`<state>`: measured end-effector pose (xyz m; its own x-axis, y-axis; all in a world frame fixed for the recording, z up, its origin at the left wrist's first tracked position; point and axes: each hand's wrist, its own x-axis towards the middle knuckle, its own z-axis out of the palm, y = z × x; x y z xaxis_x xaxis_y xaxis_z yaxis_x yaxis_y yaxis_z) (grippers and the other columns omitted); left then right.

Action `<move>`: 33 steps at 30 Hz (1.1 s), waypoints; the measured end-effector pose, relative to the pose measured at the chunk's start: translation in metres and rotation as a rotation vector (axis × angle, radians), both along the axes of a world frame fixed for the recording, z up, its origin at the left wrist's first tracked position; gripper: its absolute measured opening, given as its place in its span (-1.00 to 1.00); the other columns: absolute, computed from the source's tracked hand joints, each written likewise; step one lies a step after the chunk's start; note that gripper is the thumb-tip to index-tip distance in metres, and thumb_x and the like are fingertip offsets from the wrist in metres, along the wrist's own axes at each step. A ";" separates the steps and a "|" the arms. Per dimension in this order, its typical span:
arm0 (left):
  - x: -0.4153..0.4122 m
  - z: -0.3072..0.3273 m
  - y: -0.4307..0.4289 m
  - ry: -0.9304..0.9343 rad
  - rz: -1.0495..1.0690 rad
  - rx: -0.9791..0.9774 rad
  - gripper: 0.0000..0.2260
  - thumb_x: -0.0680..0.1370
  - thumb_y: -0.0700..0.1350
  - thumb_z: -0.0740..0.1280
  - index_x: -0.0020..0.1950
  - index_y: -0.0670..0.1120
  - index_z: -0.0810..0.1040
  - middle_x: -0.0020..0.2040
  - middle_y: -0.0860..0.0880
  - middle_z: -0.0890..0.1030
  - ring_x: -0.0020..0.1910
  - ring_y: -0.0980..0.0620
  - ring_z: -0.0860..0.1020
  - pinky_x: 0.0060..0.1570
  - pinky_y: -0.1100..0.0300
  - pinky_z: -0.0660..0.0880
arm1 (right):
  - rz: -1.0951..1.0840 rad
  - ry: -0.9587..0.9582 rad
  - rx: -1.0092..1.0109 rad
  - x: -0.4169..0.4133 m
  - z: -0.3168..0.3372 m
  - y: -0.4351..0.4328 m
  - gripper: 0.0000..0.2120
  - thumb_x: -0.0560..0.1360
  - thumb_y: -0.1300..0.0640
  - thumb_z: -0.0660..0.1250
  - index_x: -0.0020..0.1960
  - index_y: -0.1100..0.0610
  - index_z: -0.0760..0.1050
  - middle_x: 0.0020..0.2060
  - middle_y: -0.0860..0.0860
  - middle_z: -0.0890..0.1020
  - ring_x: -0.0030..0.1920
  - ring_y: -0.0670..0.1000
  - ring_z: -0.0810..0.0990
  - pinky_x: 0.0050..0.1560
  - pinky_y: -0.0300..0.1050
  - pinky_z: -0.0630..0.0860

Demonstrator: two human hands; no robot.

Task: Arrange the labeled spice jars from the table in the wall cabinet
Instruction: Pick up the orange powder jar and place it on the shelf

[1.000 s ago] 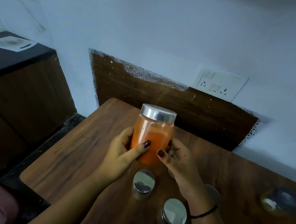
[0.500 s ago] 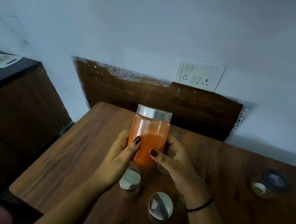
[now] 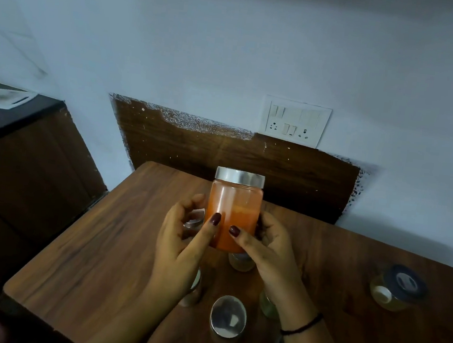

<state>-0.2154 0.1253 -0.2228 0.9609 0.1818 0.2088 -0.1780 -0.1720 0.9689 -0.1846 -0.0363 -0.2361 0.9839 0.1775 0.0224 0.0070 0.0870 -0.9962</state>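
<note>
Head view shows you holding the orange spice jar (image 3: pixel 233 216) upright above the desk (image 3: pixel 95 241), your left hand (image 3: pixel 181 247) and right hand (image 3: pixel 270 248) curling their fingers (image 3: pixel 205 233) round its lower sides, steel lid uppermost, orange powder roughly half-filling it, gripped much as half a second ago.

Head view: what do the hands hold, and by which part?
Both the left hand and right hand hold the orange spice jar by the lower glass body, thumbs on its front.

Jar (image 3: pixel 233 214) over tbl (image 3: pixel 100 242) (others (image 3: pixel 228 315) beneath), socket (image 3: pixel 294 122) behind.
</note>
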 end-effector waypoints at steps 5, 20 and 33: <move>-0.010 -0.006 -0.020 0.020 -0.047 0.021 -0.53 0.45 0.26 0.31 0.32 0.16 0.43 0.25 0.21 0.54 0.18 0.13 0.59 0.03 0.18 0.62 | -0.027 0.016 -0.017 -0.005 -0.006 -0.009 -0.41 0.17 -0.25 0.51 0.15 -0.11 0.52 0.04 -0.15 0.67 0.08 -0.08 0.66 0.07 -0.04 0.63; -0.032 -0.003 -0.046 0.065 -0.046 -0.128 -0.41 0.27 0.28 0.41 0.26 0.16 0.44 0.14 0.08 0.61 0.06 0.17 0.62 -0.11 0.31 0.59 | 0.104 -0.065 -0.089 -0.028 0.005 -0.044 -0.32 0.26 -0.39 0.45 0.29 -0.14 0.47 0.20 -0.09 0.62 0.22 -0.06 0.60 0.21 0.08 0.58; -0.021 0.007 -0.028 0.152 -0.409 -0.345 -0.23 0.26 0.44 0.43 0.25 -0.07 0.48 0.10 -0.02 0.68 0.05 -0.01 0.67 -0.07 0.24 0.60 | 0.229 0.069 -0.010 -0.039 0.013 -0.034 -0.04 -0.01 -0.47 0.52 0.27 -0.10 0.36 0.15 -0.14 0.60 0.19 -0.15 0.60 0.09 -0.19 0.57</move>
